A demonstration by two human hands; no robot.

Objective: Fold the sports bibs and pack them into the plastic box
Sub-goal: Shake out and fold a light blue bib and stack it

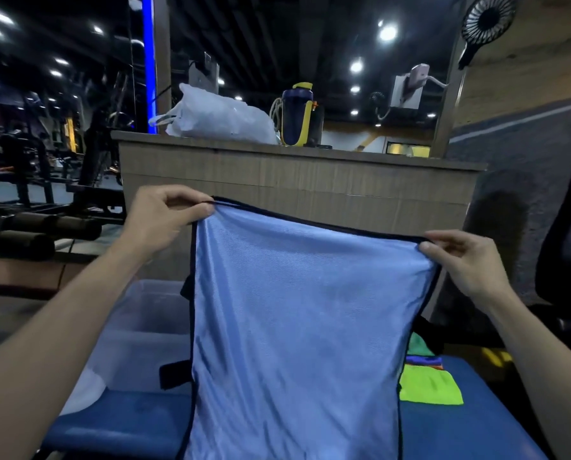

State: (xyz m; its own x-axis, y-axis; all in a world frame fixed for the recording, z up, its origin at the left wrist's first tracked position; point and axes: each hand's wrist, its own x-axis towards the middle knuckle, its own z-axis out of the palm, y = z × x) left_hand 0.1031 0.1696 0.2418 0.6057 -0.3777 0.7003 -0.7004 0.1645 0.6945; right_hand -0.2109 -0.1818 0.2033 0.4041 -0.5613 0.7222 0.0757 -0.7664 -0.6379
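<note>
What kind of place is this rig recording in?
Most likely a gym. Dark weight machines stand at the left, a sports bottle sits on the wooden counter, and both hands hold a blue bib above a blue padded bench.

L hand [164, 217] & R hand [466, 260] raised, arms outstretched, fingers [191, 195] pinching

The bib [297, 313] is light blue mesh with a fine sheen, edged in dark navy binding, with black tabs on its left edge. The box [138, 330] is clear, faintly bluish plastic. The worktop [470, 423] is deep blue. On it lies a pile [426, 376] of cloth in lime green, darker green, blue and orange. Behind, the bottle [297, 114] is navy and yellow, and the bag [217, 117] white.
</note>
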